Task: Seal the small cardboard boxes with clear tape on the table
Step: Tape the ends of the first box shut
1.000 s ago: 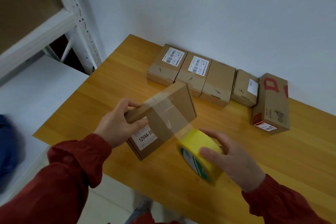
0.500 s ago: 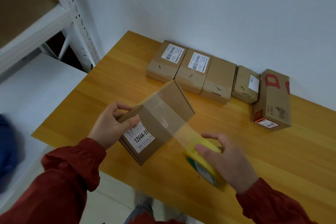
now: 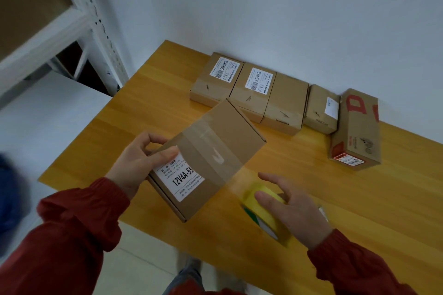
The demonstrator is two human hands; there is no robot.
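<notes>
Cardboard box (image 3: 215, 151) sat in the left hand (image 3: 139, 163), off the table (image 3: 359, 199) above its near edge, tilted, label face toward the camera. Thumb pinched the label side and the fingers curled behind the left edge. The long axis ran near-left to far-right. Clear tape (image 3: 230, 175) crossed it the short way over the top face, then left the box's right edge as a free span down-right to the yellow tape roll (image 3: 266, 215). The roll was blurred, low by the table surface, right of and nearer than the box. Right hand (image 3: 294, 208) lay over the roll with fingers spread and near straight, not visibly wrapped round it. My read: that hand owns the next pull. Keep the pull in line with the band, square to the long axis, or the tape skews or wrinkles. Other boxes (image 3: 251, 88) were lined up along the wall, well apart.
</notes>
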